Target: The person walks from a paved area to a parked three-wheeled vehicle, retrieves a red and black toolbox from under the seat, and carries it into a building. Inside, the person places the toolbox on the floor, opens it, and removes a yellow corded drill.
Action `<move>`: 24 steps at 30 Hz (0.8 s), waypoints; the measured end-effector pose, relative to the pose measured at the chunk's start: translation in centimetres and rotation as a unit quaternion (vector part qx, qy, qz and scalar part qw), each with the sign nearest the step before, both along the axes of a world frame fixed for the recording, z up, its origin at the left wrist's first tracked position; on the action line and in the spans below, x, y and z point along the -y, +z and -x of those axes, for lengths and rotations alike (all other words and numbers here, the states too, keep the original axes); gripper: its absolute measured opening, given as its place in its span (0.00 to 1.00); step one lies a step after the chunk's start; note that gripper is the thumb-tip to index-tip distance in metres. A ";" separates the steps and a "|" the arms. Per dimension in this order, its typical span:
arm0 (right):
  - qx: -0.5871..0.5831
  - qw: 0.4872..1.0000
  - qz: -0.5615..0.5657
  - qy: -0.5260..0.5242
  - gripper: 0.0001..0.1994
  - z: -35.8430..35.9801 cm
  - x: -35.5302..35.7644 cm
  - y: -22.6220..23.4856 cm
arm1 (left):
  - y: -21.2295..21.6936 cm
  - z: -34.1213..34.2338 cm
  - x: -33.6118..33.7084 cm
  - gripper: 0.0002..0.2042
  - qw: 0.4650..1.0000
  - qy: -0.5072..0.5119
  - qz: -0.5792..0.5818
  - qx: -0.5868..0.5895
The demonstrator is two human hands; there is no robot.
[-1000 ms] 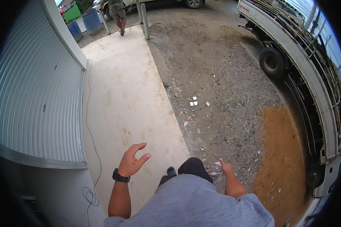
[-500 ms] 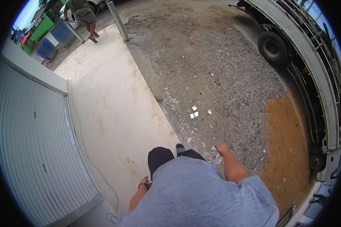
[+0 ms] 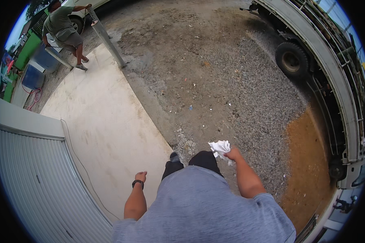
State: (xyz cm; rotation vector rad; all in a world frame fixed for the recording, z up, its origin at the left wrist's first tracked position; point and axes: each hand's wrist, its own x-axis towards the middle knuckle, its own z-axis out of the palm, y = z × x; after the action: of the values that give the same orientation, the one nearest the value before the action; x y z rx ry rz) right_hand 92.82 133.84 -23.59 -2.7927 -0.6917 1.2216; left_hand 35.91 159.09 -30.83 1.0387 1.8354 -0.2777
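Observation:
In my right hand is a crumpled bundle of thin white sheets, apparently paper. My fingers close around its near end, and the loose, uneven edges stick out to the left, beside my right thigh and over the gravel. My left hand, with a dark band on the wrist, hangs over the pale concrete walkway. Its fingers look curled in, with nothing visible in them. My dark shoe shows at the walkway's edge.
A roller shutter lines the left, with a thin cable along its base. Far left, a person stands between two posts with a chain. A truck stands on the right, beside gravel and orange-brown ground.
I have moved forward along the walkway. The white bundle has swung forward and shows more fully. My left hand has moved out from my side. The far person has reached toward the nearer post.

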 end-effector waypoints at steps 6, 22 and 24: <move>-0.027 0.972 0.036 -0.230 0.25 -6.9 -3.6 -5.9 | 9.1 -24.3 -38.7 0.24 0.918 -0.016 -0.296 0.261; -0.026 0.940 -0.286 -0.184 0.29 -58.7 -65.8 -11.1 | -8.0 -54.3 -55.3 0.24 0.869 -0.490 0.060 -0.036; -0.024 0.945 -0.276 -0.172 0.27 -65.3 -74.9 -8.4 | -9.0 -58.3 -62.4 0.24 0.847 -0.526 0.067 -0.037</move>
State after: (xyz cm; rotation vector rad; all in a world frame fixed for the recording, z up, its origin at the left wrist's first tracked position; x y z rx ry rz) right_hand 158.15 208.69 -32.03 -2.2817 -0.4285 0.8615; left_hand 94.16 221.52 -39.79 1.8658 1.1003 -1.0837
